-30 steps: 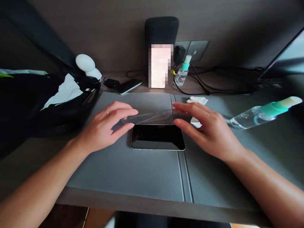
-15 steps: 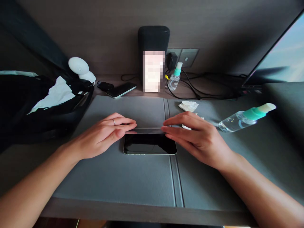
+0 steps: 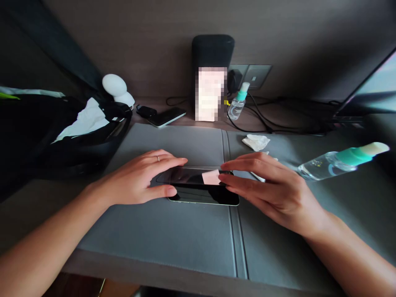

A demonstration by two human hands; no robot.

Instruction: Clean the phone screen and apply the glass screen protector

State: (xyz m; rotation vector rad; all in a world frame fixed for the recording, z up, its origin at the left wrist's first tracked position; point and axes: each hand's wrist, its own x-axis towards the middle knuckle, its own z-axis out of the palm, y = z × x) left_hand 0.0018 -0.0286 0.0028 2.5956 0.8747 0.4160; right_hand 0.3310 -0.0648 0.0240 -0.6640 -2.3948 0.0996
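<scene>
A dark-screened phone (image 3: 204,196) lies flat, long side toward me, on a grey desk mat (image 3: 148,235). Over its far half is a clear, glossy screen protector (image 3: 188,175), tilted and reflecting a pinkish patch. My left hand (image 3: 139,177), with a ring on one finger, holds the protector's left end; the index finger is at its far edge and the thumb by the phone's near left corner. At the other end, my right hand (image 3: 269,185) pinches the protector between bent fingers and a thumb that is mostly hidden. Whether the protector touches the phone, I cannot tell.
Crumpled white tissue (image 3: 256,142) and a clear spray bottle (image 3: 334,161) lie to the right. Behind are a small spray bottle (image 3: 238,103), a black speaker-like box (image 3: 213,49) with a lit phone before it, cables, and another phone (image 3: 167,116). A black bag (image 3: 27,140) sits left.
The protector has tilted and now shows a pinkish reflection over the phone's far half. My left thumb has come down to the phone's near left corner. The whole view has shifted slightly.
</scene>
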